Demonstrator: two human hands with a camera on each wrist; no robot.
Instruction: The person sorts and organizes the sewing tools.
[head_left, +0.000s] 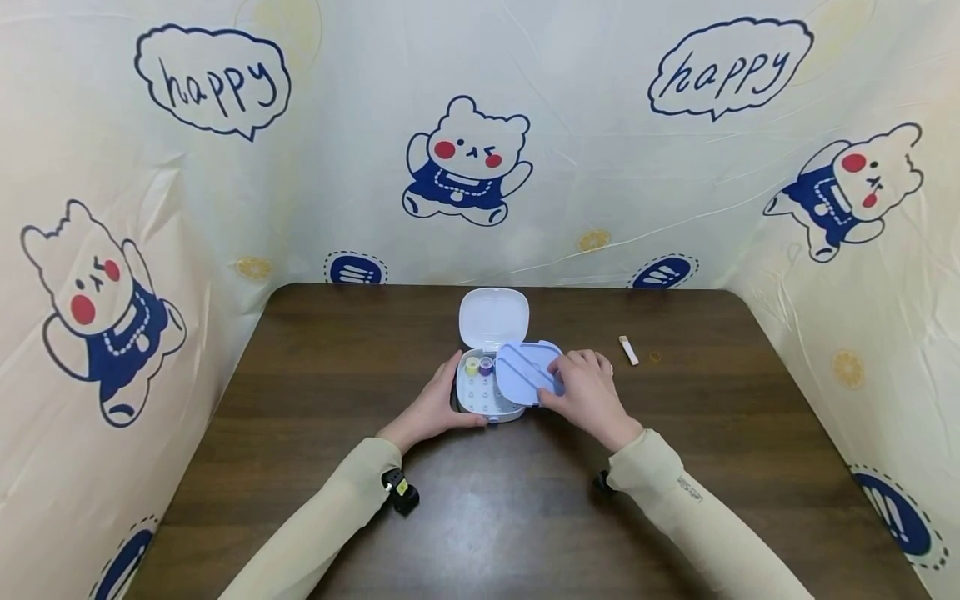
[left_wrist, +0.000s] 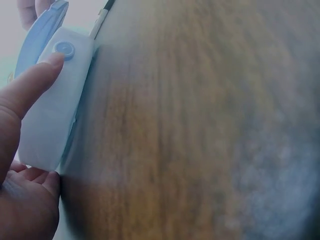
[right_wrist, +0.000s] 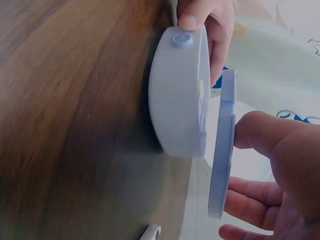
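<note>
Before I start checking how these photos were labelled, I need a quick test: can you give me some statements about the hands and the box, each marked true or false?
1. The lid of the box stands open. True.
2. The left hand rests flat on the table, away from the box. False: the left hand grips the box.
3. The right hand holds the pale blue tray. True.
4. The tray lies seated inside the box. False: the right wrist view shows a gap between them.
5. A yellow-green spool and a purple spool are in the box. True.
6. The small white stick lies left of the box. False: the small white stick lies to its right.
</note>
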